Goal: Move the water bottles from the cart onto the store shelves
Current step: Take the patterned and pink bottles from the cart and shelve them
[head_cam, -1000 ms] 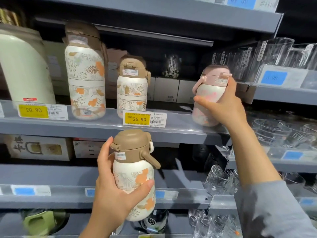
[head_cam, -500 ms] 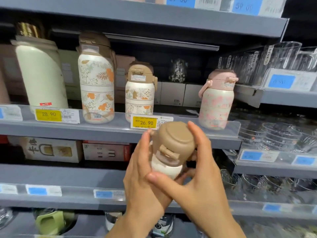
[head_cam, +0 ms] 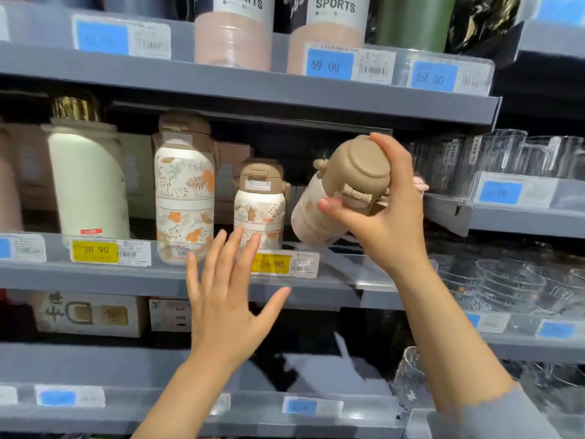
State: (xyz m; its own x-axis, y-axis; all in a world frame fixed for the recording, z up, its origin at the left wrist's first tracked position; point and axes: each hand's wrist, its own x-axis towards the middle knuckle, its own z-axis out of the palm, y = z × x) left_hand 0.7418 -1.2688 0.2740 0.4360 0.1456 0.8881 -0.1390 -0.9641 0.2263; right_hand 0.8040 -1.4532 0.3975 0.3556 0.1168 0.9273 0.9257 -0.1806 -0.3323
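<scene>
A: Status of right hand (head_cam: 384,213)?

B: Fingers and thumb curled round the tan lid of a floral bottle (head_cam: 319,213). Bottle is tilted, lid toward the camera, base angled down over the grey middle shelf (head_cam: 133,277). Whether the base touches the shelf deck cannot be told.

A: Left hand (head_cam: 224,299)?

B: Spread wide, holding nothing. It sits below and to the left of the right hand, in front of the shelf's front edge; fingertips overlap the yellow price tag (head_cam: 271,264) in view.

A: Open room around the held bottle?

B: Just left of the right hand stands a small floral bottle (head_cam: 260,204), upright, near the tilted one with a narrow gap between. Further left stands a tall floral bottle (head_cam: 185,191), then a cream flask (head_cam: 88,185). Behind the right hand, a pink lid (head_cam: 420,185) shows at the knuckles; its body is hidden.

A: Edges?

B: A clear lip runs along the front edge of the middle shelf, below the right hand. Above the hand, the underside of the upper shelf (head_cam: 285,93) leaves open height over the lid. To the right of the hand, a side shelf (head_cam: 522,220) carries clear glass jugs (head_cam: 503,153).
</scene>
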